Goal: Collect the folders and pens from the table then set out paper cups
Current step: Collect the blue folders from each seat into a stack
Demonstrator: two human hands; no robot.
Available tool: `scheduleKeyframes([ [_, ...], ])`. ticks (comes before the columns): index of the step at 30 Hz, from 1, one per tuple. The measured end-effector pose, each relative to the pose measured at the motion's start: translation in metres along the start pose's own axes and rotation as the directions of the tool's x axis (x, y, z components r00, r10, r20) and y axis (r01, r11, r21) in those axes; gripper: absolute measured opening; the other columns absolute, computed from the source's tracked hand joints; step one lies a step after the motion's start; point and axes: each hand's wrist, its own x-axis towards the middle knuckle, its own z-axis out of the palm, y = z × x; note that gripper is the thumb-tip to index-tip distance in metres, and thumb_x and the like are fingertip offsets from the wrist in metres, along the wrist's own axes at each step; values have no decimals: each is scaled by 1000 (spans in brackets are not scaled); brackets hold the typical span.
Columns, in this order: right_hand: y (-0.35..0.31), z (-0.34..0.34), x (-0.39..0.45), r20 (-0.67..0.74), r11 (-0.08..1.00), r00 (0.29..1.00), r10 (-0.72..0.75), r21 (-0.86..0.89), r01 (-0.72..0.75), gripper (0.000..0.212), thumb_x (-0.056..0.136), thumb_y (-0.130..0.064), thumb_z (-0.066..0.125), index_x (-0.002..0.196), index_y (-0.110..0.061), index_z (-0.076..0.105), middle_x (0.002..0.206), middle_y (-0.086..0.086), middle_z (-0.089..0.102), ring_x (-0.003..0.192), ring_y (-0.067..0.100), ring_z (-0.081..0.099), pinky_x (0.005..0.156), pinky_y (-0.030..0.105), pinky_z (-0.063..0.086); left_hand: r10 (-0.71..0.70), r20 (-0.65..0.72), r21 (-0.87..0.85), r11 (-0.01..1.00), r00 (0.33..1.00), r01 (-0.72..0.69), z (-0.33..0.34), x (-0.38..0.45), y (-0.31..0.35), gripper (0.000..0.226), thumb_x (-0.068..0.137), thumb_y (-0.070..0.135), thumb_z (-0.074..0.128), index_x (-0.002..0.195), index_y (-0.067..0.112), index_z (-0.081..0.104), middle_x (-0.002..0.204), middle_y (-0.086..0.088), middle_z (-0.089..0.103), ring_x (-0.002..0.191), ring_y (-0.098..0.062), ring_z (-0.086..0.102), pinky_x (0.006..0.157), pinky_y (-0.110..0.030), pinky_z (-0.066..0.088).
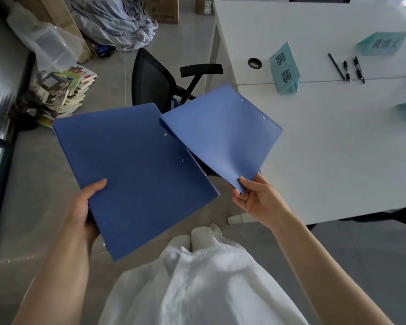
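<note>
Left hand (pixel 85 207) is gripping a stiff dark folder (pixel 131 174); right hand (pixel 253 195) is pinching a light, slippery-looking folder (pixel 220 132) by its corner.

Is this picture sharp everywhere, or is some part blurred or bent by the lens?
Head view: the two blue folders and the pens look fairly sharp; the far right edge of the table is smeared; the table edges bow from the wide-angle lens; daylight is soft, without glare.

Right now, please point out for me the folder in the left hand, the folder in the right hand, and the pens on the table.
left-hand folder (pixel 136 174), head view, middle of its cover
right-hand folder (pixel 223 134), head view, middle of its cover
pens (pixel 359 69), head view, barrel of the rightmost pen
</note>
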Motion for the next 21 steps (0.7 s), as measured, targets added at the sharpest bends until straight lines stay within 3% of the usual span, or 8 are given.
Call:
scheduleKeyframes([
  [3, -2, 7, -2, 100, 981, 993, 64, -189, -44, 34, 92, 6, 45, 113, -16, 57, 81, 0, 66, 57, 15, 62, 50, 26, 52, 2, -8, 3, 1000, 1000, -2, -12, 6, 4, 20, 93, 23, 55, 89, 24, 75, 84, 8, 77, 71, -9, 73, 69, -33, 55],
  [7, -2, 16, 11, 184, 874, 976, 114, -486, -10, 48, 90, 4, 51, 133, -17, 50, 101, 0, 68, 69, 19, 68, 50, 29, 56, -12, 15, 23, 1000, 1000, 12, -22, 16, 14, 38, 95, 27, 53, 69, 26, 80, 81, 6, 77, 69, -9, 73, 55, -25, 57],
  [14, -16, 48, 46, 286, 746, 936, 206, -665, 39, 40, 89, 3, 53, 127, -11, 52, 94, -1, 69, 61, 15, 66, 44, 26, 52, -3, 17, 72, 997, 1000, 2, -22, 49, 48, 33, 94, 31, 56, 73, 25, 81, 82, 8, 77, 72, -7, 73, 57, -24, 58],
  [17, -28, 71, 74, 284, 660, 927, 247, -749, 53, 40, 88, 0, 56, 126, -13, 52, 94, -2, 69, 60, 16, 66, 45, 27, 51, 22, 15, 82, 996, 1000, -23, -15, 76, 71, 23, 92, 34, 58, 87, 23, 77, 82, 10, 76, 72, -6, 72, 61, -28, 56],
  [21, -51, 99, 117, 222, 512, 932, 286, -858, 48, 35, 94, -3, 53, 126, -16, 52, 93, -4, 71, 62, 23, 66, 52, 31, 54, 83, 50, 74, 993, 995, -87, -7, 111, 96, 28, 95, 35, 54, 86, 25, 79, 87, 10, 76, 76, -6, 72, 61, -24, 60],
])
